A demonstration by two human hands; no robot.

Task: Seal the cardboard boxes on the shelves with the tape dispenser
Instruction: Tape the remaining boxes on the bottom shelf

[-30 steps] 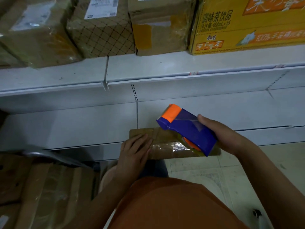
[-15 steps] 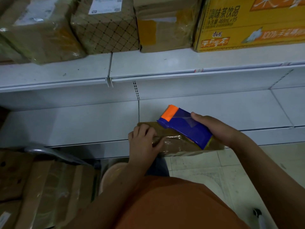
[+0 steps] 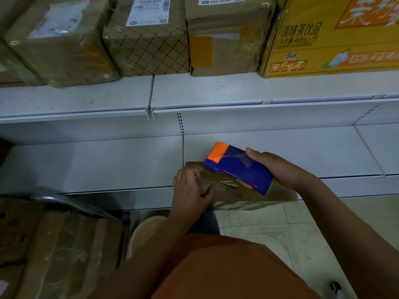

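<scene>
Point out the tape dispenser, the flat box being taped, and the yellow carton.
tape dispenser (image 3: 239, 169): head view, blue body.
flat box (image 3: 248, 197): head view, taped top.
yellow carton (image 3: 332, 37): head view, printed front.

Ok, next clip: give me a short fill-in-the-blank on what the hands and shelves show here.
1. The right hand holds a blue tape dispenser whose front end is coloured ____.
2. The left hand grips the flat ____ parcel under the dispenser.
3. On the upper shelf, the rightmost box is coloured ____.

Missing words: orange; brown; yellow
</scene>
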